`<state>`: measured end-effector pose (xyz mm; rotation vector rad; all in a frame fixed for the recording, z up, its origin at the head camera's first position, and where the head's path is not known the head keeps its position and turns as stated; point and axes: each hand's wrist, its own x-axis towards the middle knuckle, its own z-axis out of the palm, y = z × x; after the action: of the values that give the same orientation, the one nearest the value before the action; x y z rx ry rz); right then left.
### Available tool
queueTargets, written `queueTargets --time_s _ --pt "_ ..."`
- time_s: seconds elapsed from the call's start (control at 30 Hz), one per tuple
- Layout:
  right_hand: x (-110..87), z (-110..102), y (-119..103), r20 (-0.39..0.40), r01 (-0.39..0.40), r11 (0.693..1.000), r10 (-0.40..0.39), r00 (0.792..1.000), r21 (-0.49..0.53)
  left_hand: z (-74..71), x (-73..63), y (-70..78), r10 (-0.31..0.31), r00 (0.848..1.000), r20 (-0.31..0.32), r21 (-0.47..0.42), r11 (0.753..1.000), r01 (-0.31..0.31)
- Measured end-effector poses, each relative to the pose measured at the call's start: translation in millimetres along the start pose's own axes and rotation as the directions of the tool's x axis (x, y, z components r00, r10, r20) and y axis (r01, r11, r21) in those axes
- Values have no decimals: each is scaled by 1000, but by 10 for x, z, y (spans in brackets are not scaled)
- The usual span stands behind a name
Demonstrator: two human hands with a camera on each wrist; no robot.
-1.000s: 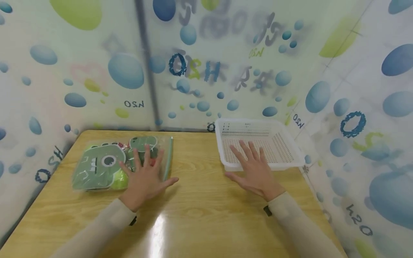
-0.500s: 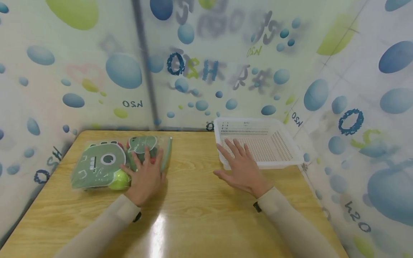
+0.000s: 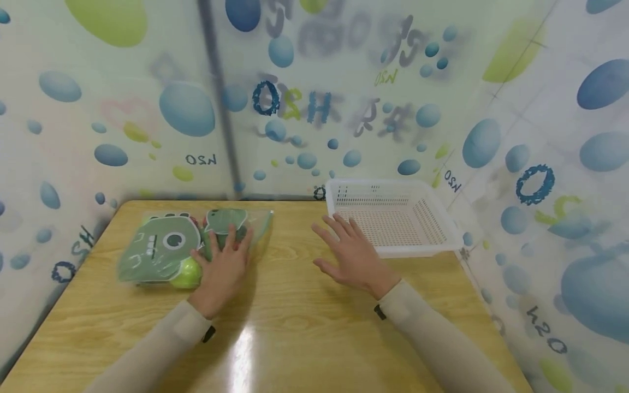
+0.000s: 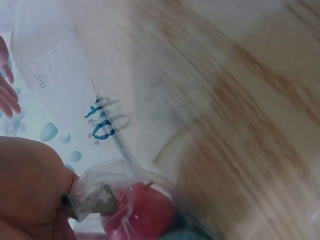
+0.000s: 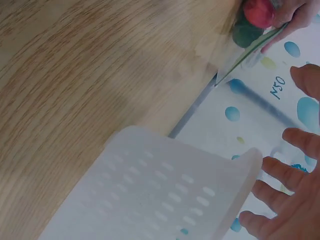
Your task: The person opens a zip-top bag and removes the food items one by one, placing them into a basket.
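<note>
A clear zip bag (image 3: pixel 260 226) lies on the table's left side, with a green dinosaur-faced piece (image 3: pixel 162 248), a smaller green piece (image 3: pixel 226 220) and a lime-green ball-like item (image 3: pixel 188 274) inside. My left hand (image 3: pixel 223 275) grips the bag near its right part, fingers bent into the film. In the left wrist view, gathered plastic sits at the fingers, beside a red apple-shaped item (image 4: pixel 150 212). My right hand (image 3: pixel 358 262) is spread, palm down, at the near left corner of a white perforated basket (image 3: pixel 417 252). It holds nothing; contact with the basket cannot be told.
The wooden table (image 3: pixel 300 327) has its back edge against a wall (image 3: pixel 304 71) printed with blue and green drops. Another wall (image 3: pixel 545 234) stands close along the right, beside the basket.
The bag has shifted a little to the right and its zip edge has tilted. My left hand has come down onto it, fingers bending. My right hand has moved left, away from the basket's middle.
</note>
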<state>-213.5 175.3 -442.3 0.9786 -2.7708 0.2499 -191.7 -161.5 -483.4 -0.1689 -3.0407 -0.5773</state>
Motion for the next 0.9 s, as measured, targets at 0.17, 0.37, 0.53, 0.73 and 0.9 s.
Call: queueTargets --time_s 0.17,0.37,0.53,0.73,0.9 --pt "61 18 -45 -13 46 999 -46 999 -20 23 -2 48 39 999 -15 7 999 -39" --pt "146 22 -85 -46 97 992 -101 994 -82 40 -9 106 99 994 -38 -14 995 -99" --pt "247 29 -109 -60 123 981 -133 989 -147 29 -10 164 171 983 -66 -28 984 -173" --pt "414 44 -148 -19 121 976 -127 992 -182 6 -28 226 252 963 -91 -42 966 -257" --pt "489 69 -186 6 143 975 -144 990 -171 8 -52 275 318 944 -90 -80 942 -325"
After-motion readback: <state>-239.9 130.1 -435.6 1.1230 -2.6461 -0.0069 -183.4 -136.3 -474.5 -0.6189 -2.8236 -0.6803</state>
